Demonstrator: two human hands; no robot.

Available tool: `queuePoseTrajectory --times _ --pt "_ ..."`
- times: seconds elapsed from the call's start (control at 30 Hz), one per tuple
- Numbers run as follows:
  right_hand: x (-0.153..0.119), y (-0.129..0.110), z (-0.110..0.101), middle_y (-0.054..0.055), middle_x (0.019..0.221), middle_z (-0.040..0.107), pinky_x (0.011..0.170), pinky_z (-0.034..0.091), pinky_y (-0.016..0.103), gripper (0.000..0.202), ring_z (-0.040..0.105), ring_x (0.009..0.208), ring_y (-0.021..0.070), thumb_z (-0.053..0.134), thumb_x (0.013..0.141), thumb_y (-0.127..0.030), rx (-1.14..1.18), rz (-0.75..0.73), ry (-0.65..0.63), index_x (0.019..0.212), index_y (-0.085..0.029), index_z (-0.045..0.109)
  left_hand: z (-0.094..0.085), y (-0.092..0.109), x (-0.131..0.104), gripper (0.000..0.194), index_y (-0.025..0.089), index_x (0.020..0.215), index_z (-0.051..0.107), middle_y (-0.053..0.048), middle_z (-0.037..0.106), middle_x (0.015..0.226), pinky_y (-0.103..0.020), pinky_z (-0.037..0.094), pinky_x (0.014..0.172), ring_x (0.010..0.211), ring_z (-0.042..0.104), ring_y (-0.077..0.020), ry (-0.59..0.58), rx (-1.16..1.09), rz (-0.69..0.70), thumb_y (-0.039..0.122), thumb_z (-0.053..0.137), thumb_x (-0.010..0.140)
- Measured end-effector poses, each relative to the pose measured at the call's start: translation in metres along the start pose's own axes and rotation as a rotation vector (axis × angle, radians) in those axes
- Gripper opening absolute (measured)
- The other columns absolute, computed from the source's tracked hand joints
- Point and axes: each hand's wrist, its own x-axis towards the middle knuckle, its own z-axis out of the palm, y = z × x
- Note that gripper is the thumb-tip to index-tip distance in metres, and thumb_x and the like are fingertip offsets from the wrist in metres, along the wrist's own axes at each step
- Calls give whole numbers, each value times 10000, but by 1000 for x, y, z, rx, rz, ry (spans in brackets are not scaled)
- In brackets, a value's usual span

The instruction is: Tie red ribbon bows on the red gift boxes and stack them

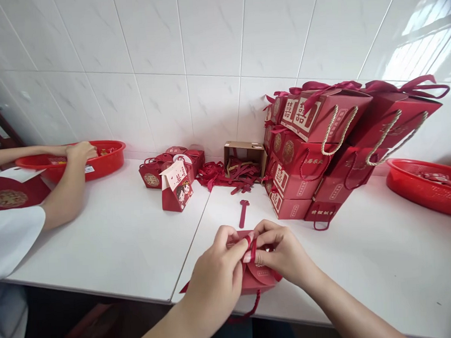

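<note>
A red gift box [250, 283] with overlapping rounded flaps lies on the white table near its front edge, a twisted red cord handle hanging toward me. Over its top, my left hand [225, 267] pinches a dark red ribbon. My right hand [277, 249] grips another part of that ribbon [254, 250] between thumb and fingers, right beside the left fingertips. Both hands hide much of the box top. Just beyond the box lies a flat red strip with a shaped end [243, 213].
Stacked red gift boxes [323, 154] stand at right. An open cardboard box [246, 147] spills red strips and ribbons. Small gift boxes [176, 186] sit left of it. A co-worker's hand [80, 154] reaches into a red basket [111, 157]. Another red basket [426, 188] is far right.
</note>
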Motion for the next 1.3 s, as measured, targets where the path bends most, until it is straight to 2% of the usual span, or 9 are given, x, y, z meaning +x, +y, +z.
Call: queuePoseTrajectory --times 0.1,0.23,0.43,0.53,0.63,0.8,1.03,1.17,1.3 --pt "3 -2 2 28 844 565 643 423 253 38 536 720 129 700 644 -171 8 49 -40 648 -187 734 5 -2 -4 375 169 1086 591 -118 503 1078 -298 515 618 791 618 -187 -6 172 81 93 293 871" --pt "5 -8 2 7 837 531 631 398 240 88 485 679 102 587 627 -102 -58 91 -50 605 -166 643 3 -13 -5 361 182 1158 564 -133 461 1153 -319 537 691 847 613 -186 -23 150 134 128 315 902" --pt "9 -15 -3 -19 770 456 549 386 220 148 448 619 87 567 573 -74 -205 97 -141 532 -167 459 -11 -24 8 292 202 965 674 -100 467 1170 -289 506 782 828 586 -130 -145 -97 207 155 389 916" --pt "9 -18 -6 1 812 517 553 428 215 148 508 650 105 551 582 -39 -287 23 -209 548 -174 500 -14 -26 14 267 214 901 715 -80 520 1091 -267 500 800 838 597 -125 -174 -200 211 161 454 901" --pt "8 -21 -6 3 835 530 590 456 213 154 528 662 104 547 582 -27 -318 -27 -234 575 -182 545 -11 -29 15 245 225 882 745 -75 545 1039 -251 503 780 780 608 -104 -114 -267 212 149 513 871" --pt "8 -21 -1 0 839 506 631 454 246 103 510 690 114 566 588 -77 -292 34 -236 590 -176 537 -2 -33 10 256 220 834 761 -73 569 969 -239 499 704 716 587 -96 47 -256 231 117 526 847" --pt "10 -14 -9 9 858 520 620 433 248 108 518 690 111 532 592 -70 -281 53 -225 547 -168 518 -7 -37 5 213 184 856 739 -75 616 905 -249 491 717 800 597 -137 84 -328 172 161 527 855" --pt "11 -5 -15 10 846 524 572 402 234 125 498 666 106 537 588 -63 -226 57 -216 537 -168 490 -15 -43 2 197 181 868 704 -77 573 1000 -215 447 602 731 554 -112 -37 -398 22 248 519 874" --pt "11 1 -16 6 784 532 594 405 241 152 508 678 120 549 595 -65 -200 5 -209 531 -173 464 -20 -46 3 177 169 812 624 -69 522 1035 -256 463 769 869 547 -144 -175 -525 11 301 524 876"
